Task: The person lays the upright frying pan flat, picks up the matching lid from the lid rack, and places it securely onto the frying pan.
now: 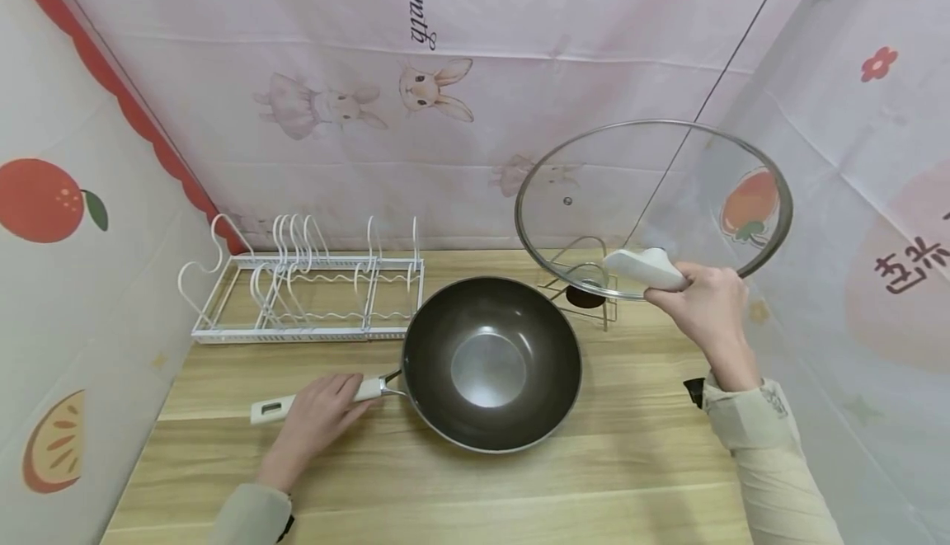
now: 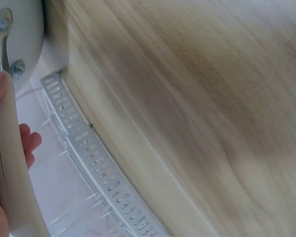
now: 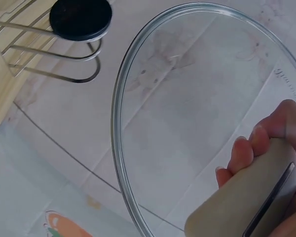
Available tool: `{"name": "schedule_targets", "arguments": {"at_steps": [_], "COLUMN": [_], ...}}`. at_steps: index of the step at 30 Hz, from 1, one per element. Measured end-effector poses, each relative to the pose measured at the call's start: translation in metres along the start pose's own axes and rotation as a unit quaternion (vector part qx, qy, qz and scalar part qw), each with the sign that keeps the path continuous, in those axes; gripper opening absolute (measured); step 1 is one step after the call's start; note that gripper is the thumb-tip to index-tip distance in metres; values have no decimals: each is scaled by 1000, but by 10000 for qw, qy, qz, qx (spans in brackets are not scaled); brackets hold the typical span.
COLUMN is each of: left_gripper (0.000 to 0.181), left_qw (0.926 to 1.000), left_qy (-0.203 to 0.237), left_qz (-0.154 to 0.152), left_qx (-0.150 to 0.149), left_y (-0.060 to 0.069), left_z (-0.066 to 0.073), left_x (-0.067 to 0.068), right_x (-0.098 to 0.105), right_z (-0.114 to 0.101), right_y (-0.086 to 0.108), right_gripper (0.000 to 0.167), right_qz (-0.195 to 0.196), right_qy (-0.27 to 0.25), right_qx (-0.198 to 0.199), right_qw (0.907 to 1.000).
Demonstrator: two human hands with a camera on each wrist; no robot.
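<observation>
A dark-lined wok [image 1: 490, 364] stands on the wooden table, its pale handle [image 1: 269, 410] pointing left. My left hand [image 1: 319, 409] grips that handle; in the left wrist view the fingers curl round the handle [image 2: 12, 163] near its metal bracket. Up at the right, my right hand [image 1: 708, 306] holds a glass lid [image 1: 653, 199] by its white knob [image 1: 646, 268]. The lid is tilted, its metal rim in the air behind and right of the wok. In the right wrist view, fingers [image 3: 241, 155] wrap the knob [image 3: 237, 197].
Left of the wok, a white wire dish rack [image 1: 308, 332] stands along the back wall. A small metal wire stand [image 1: 604, 314] with a dark round piece [image 1: 586, 296] is behind the lid's lower edge. Printed cloth walls [image 1: 334, 190] enclose the wooden table [image 1: 445, 495].
</observation>
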State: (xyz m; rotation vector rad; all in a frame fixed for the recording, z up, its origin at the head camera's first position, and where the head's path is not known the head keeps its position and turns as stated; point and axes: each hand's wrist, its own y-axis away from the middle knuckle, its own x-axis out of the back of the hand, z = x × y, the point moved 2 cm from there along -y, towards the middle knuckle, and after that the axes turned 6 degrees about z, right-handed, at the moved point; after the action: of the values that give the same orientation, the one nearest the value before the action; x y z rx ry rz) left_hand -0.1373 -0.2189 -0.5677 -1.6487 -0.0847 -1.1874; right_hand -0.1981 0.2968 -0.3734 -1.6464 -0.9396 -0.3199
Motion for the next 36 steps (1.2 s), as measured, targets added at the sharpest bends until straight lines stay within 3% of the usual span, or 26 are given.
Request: {"name": "schedule_targets", "arguments": {"at_steps": [17,24,30,36], "left_gripper": [61,41,42,40], "left_qw": [9998,9998,9998,9998], "left_qy": [147,191,192,215], "left_qz": [85,2,-39,-48], "left_qx": [-83,-68,-22,-5], "left_y": [2,3,2,3], "left_z": [-4,-6,-5,-6], "left_x": [-1,-2,-2,-2], "right_x": [14,16,18,19], "right_z": [-35,-49,-61,-72], "right_y": [15,20,27,34], "right_gripper": [39,32,21,23], "right_qz": [90,-33,-186,-406], "right_qy": [-316,-455,-515,-664], "right_qx": [310,257,-14,3], "right_qw": [9990,9986,9985,9970]}}
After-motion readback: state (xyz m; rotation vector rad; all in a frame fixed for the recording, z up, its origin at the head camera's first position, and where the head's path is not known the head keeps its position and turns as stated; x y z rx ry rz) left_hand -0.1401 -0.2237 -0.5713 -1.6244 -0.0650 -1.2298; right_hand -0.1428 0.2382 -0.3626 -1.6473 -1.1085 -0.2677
